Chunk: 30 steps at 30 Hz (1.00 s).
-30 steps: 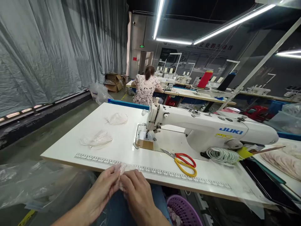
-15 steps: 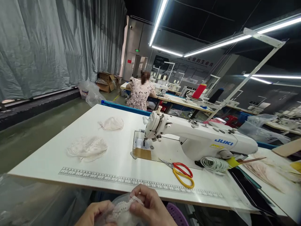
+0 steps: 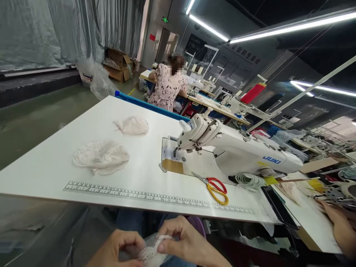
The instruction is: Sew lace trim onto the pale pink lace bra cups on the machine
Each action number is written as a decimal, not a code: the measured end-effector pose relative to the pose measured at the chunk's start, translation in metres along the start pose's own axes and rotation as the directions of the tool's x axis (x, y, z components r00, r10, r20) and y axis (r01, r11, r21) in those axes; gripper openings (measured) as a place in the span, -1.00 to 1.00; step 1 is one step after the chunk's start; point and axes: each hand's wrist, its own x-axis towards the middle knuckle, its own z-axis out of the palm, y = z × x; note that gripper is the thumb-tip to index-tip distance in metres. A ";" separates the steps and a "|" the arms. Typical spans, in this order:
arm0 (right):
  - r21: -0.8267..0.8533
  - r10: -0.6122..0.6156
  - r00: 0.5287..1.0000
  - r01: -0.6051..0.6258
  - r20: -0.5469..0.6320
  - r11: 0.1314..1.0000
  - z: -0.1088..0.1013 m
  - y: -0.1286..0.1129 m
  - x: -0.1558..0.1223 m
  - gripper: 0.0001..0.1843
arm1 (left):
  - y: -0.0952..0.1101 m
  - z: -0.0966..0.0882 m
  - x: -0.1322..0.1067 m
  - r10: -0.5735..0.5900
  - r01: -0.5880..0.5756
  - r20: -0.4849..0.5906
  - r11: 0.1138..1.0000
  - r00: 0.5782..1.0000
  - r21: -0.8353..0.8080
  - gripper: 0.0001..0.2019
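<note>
Below the table's front edge, my left hand (image 3: 121,247) and my right hand (image 3: 182,241) both pinch a small piece of white lace (image 3: 151,249) inside a clear plastic bag. The fingers of both hands are closed on it. In front of me stands a white JUKI sewing machine (image 3: 236,150) on a white table (image 3: 50,163). On the table lie a pile of white lace pieces (image 3: 100,156), a smaller lace bundle (image 3: 133,126), and red and yellow scissors (image 3: 215,187).
A printed ruler (image 3: 139,194) runs along the table's front edge. A white cord coil (image 3: 249,180) lies by the machine. Another person's hand (image 3: 339,226) rests at the right. A person in a floral top (image 3: 167,87) sits at a far table. Clear plastic sheeting (image 3: 30,226) hangs at lower left.
My hands have dropped from the table's edge to below it, still holding the lace. The view has swung right, and another person's hand has come into view at the right.
</note>
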 end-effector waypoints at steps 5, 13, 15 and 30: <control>0.027 0.047 0.999 -0.047 0.009 0.999 0.000 0.014 -0.010 -0.61 | -0.009 0.005 0.002 -0.153 0.152 0.004 0.986 0.988 0.072 -0.78; 0.037 0.000 0.997 -0.003 0.073 0.999 0.005 0.022 -0.005 -0.64 | -0.004 0.008 -0.004 -0.192 0.188 0.101 0.981 0.976 0.041 -0.72; 0.082 -0.026 0.995 0.018 0.094 0.996 0.005 0.022 -0.003 -0.67 | -0.005 0.010 -0.005 -0.221 0.217 0.053 0.974 0.974 0.063 -0.76; 0.114 -0.071 0.987 0.055 0.144 0.992 -0.018 0.046 -0.023 -0.59 | -0.003 0.036 0.023 -0.341 0.314 0.129 0.930 0.931 0.191 -0.83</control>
